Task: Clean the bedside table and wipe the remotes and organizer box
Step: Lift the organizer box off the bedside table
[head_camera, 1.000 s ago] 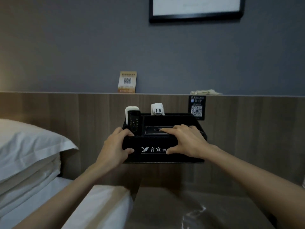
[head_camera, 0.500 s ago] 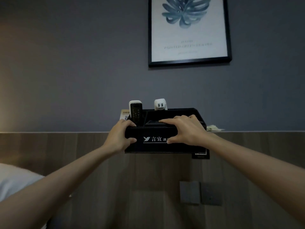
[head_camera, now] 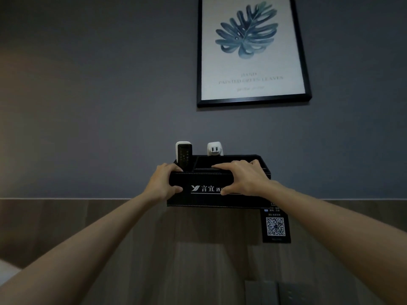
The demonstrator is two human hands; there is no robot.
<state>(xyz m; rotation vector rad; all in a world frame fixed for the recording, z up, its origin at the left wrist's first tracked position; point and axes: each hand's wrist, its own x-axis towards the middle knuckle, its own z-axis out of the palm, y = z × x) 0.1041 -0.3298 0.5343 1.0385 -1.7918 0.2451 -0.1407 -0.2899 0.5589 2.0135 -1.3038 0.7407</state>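
Observation:
A black organizer box [head_camera: 204, 199] with white lettering on its front is held up at the level of the ledge on top of the wooden wall panel. My left hand [head_camera: 161, 183] grips its left front corner, thumb on the front face. My right hand [head_camera: 244, 178] grips the front wall right of centre, fingers over the rim and thumb on the front. A black remote [head_camera: 184, 158] stands upright in the left compartment with a white remote [head_camera: 180, 144] behind it. A white plug adapter [head_camera: 214, 148] sticks up from the back. The bedside table is out of view.
A framed leaf print [head_camera: 253, 49] hangs on the grey wall above. A black QR-code card [head_camera: 276, 226] sits on the wooden panel [head_camera: 88, 216] just below the box's right end. Grey wall switches [head_camera: 277, 293] are at the bottom. A bit of white pillow [head_camera: 6, 269] shows bottom left.
Both hands have carried the box upward from low in front of the panel to the ledge level. The view has tilted up, so the table and pillows dropped out and the picture came in.

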